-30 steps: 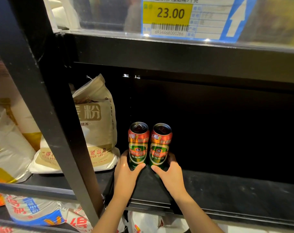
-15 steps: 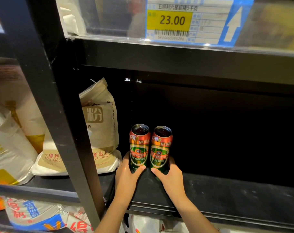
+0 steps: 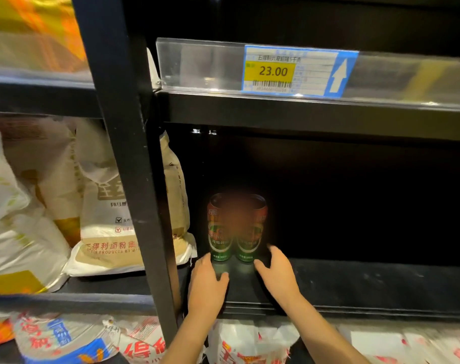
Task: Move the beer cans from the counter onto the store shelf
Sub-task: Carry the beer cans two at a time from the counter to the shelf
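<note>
A black metal store shelf (image 3: 355, 282) fills the view, its dark back panel and deck running off to the right, with a thick black upright post (image 3: 134, 179) slanting down its left side. Above, a clear plastic price rail (image 3: 197, 67) carries a blue-and-yellow price tag (image 3: 297, 70) reading 23.00 with a white arrow. Left of the post, tan and white flour bags (image 3: 100, 219) sit on the same level, and red-and-white printed bags (image 3: 250, 342) lie on the tier below. Two green-and-red beer cans (image 3: 221, 229) stand upright and touching each other at the left end of the shelf deck, just right of the post; their upper halves are blurred. The left hand (image 3: 206, 287) lies just in front of the left can, fingers relaxed and spread, holding nothing. The right hand (image 3: 277, 275) sits just beside the right can's base, fingers loosely apart, also gripping nothing; whether its fingertips touch the can cannot be told.
</note>
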Available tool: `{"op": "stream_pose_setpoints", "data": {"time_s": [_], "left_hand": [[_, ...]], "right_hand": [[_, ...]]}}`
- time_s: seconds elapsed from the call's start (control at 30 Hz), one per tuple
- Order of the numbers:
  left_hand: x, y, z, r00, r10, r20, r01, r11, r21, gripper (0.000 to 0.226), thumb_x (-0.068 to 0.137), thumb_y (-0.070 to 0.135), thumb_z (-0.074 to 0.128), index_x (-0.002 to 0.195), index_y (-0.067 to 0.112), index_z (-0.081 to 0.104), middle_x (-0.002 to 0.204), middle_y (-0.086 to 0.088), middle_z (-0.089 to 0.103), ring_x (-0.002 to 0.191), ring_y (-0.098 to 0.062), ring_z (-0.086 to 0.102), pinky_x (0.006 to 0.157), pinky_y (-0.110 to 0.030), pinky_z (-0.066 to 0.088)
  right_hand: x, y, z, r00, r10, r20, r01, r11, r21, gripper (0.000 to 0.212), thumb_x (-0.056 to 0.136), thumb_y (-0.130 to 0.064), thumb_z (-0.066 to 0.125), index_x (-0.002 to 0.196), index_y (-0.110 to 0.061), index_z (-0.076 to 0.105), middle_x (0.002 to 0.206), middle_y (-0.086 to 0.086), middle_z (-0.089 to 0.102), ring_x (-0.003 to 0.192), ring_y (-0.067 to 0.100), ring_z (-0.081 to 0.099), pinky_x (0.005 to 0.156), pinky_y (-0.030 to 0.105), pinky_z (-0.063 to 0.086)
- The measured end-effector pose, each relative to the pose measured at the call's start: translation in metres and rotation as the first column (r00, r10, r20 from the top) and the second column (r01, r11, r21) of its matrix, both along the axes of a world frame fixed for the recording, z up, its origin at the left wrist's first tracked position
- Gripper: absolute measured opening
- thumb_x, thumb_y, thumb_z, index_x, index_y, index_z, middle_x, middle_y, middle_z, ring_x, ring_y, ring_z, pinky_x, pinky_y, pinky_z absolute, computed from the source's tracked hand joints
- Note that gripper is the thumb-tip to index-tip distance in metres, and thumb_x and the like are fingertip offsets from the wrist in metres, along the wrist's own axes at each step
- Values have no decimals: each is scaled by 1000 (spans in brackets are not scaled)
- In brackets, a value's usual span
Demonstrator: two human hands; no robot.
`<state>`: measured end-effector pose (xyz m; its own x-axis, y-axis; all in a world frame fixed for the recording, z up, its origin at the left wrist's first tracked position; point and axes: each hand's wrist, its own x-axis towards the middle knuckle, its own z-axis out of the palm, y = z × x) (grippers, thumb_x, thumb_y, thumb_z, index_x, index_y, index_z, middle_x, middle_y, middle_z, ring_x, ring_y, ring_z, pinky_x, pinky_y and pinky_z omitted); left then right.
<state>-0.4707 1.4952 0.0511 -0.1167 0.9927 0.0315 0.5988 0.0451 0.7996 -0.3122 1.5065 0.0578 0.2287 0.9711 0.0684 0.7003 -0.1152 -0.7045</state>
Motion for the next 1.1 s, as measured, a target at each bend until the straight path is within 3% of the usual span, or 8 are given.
{"op": "stream_pose_setpoints", "data": {"time_s": [0.27, 0.43, 0.53, 0.67, 0.8, 0.93, 1.0, 1.1], "left_hand": [[-24, -54, 26, 941, -335, 40, 337, 927, -163, 42, 91, 30, 58, 130, 19, 48, 118, 2, 58, 109, -12, 55, 95, -24, 44], [-5, -95, 37, 851, -509, 127, 522, 847, -99, 23, 86, 18, 65, 95, 37, 55, 107, 4, 65, 101, -11, 60, 95, -32, 47], [41, -134, 49, 757, -639, 138, 649, 759, -50, 25, 87, 15, 64, 96, 36, 57, 105, 5, 66, 100, -12, 61, 94, -34, 48], [122, -208, 55, 551, -820, 154, 833, 553, -34, 19, 90, 23, 59, 108, 30, 56, 110, 9, 61, 107, -11, 58, 98, -31, 45], [197, -316, 53, 302, -934, 192, 952, 283, -119, 25, 92, 22, 56, 117, 22, 55, 111, 5, 60, 105, -9, 57, 96, -25, 43], [243, -452, 46, -23, -977, 214, 986, -57, -154, 24, 90, 24, 59, 114, 27, 55, 112, 8, 61, 103, -4, 57, 95, -23, 44], [257, -526, 45, -157, -962, 223, 973, -189, -132, 25, 89, 19, 61, 113, 23, 59, 110, 5, 64, 101, -5, 59, 90, -19, 43], [264, -634, 46, -326, -913, 244, 924, -363, -122, 26, 88, 16, 61, 114, 19, 60, 108, 3, 64, 102, -8, 59, 87, -17, 40]], "right_hand": [[29, -111, 27, 994, 66, -83, -70, 996, -49, 29, 94, -27, 58, 122, -25, 58, 122, -11, 59, 117, 6, 53, 91, 13, 39], [59, -237, 44, 947, -169, -272, 182, 983, 21, 18, 92, -25, 60, 106, -36, 61, 109, -26, 58, 106, -10, 52, 78, 0, 39], [81, -327, 55, 881, -387, -271, 413, 910, 44, 20, 89, -27, 64, 103, -41, 63, 107, -15, 67, 94, 6, 63, 76, 11, 45], [96, -450, 42, 675, -692, -255, 727, 683, 73, 11, 74, -63, 64, 85, -60, 63, 112, -18, 66, 103, -10, 58, 78, 7, 42], [78, -573, 11, 426, -862, -274, 894, 448, -20, 53, 83, -17, 71, 80, -69, 59, 93, -33, 66, 98, -13, 57, 78, -1, 38], [36, -697, -4, 76, -927, -367, 979, 138, -148, 21, 86, -16, 68, 87, -37, 67, 90, -24, 70, 103, 2, 61, 79, 15, 39], [15, -760, -8, -76, -935, -346, 984, -14, -177, 23, 86, -18, 68, 84, -41, 69, 89, -35, 64, 100, -1, 60, 79, 13, 39], [-12, -846, -11, -254, -915, -314, 963, -210, -170, 24, 86, -18, 68, 85, -42, 69, 91, -21, 70, 100, -1, 60, 83, 18, 41]]}}
